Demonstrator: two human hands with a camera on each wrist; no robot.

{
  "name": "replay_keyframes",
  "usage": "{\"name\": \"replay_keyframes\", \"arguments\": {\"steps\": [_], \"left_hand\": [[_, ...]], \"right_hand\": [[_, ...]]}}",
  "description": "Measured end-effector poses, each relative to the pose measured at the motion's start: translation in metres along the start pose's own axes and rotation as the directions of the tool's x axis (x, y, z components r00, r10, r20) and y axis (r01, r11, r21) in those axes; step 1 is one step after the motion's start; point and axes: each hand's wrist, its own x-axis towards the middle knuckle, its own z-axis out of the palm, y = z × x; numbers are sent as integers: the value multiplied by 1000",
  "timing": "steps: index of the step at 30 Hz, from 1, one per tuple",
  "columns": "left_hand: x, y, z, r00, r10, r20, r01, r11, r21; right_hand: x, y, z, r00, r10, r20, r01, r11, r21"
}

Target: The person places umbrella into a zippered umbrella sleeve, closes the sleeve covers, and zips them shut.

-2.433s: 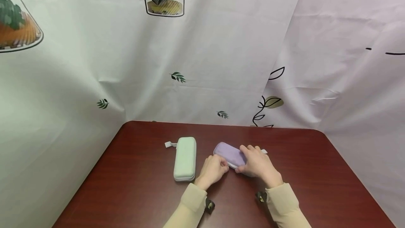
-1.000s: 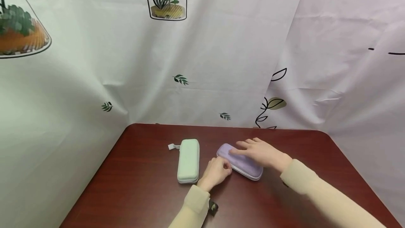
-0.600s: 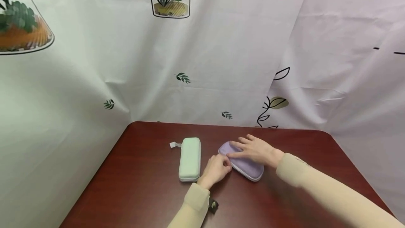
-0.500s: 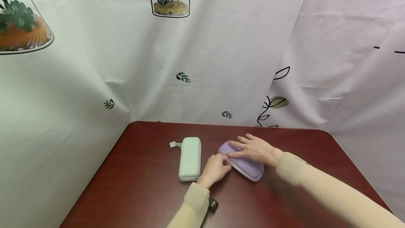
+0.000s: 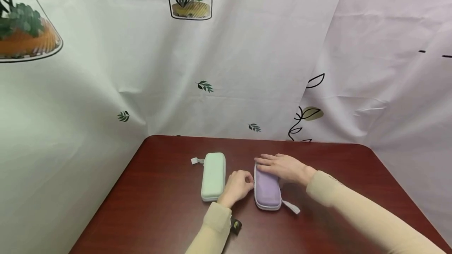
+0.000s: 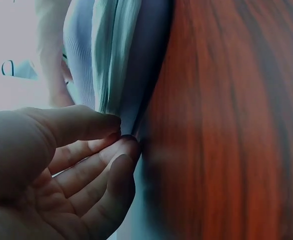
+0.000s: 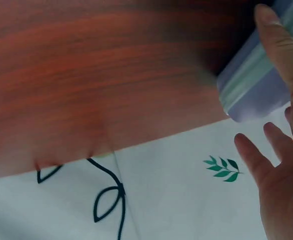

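A lavender zippered hard case point(image 5: 267, 191) lies on the table, its long side running front to back, with a pale strap point(image 5: 291, 207) out to the right. My left hand point(image 5: 238, 185) is at the case's left side; in the left wrist view its thumb and index finger pinch at the pale zipper seam point(image 6: 114, 55), the pull itself hidden between the fingertips. My right hand point(image 5: 284, 167) holds the far end, fingers across the top. The right wrist view has its thumb point(image 7: 281, 50) along the case's side and other fingers spread past the end.
A mint green zippered case point(image 5: 213, 177) lies left of my left hand, its white strap point(image 5: 197, 160) pointing left. The dark red wooden table point(image 5: 159, 207) ends at a white leaf-printed curtain point(image 5: 226, 69) behind it. A small black device point(image 5: 236, 225) sits at my left wrist.
The lavender case has turned from slanted to nearly straight, its near end swinging left and its strap coming into view. My right hand earlier moved from its right end to its far end.
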Motion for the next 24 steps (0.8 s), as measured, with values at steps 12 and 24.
{"name": "replay_keyframes", "arguments": {"steps": [12,24], "left_hand": [[-6,-3,-1,1000,3,-7,-3,1000,21],[-15,-3,-4,997,38,-63,-35,998,49]], "right_hand": [[-11,-2,19,991,18,-131,6,983,184],[-16,-1,20,982,72,-174,-26,966,256]]}}
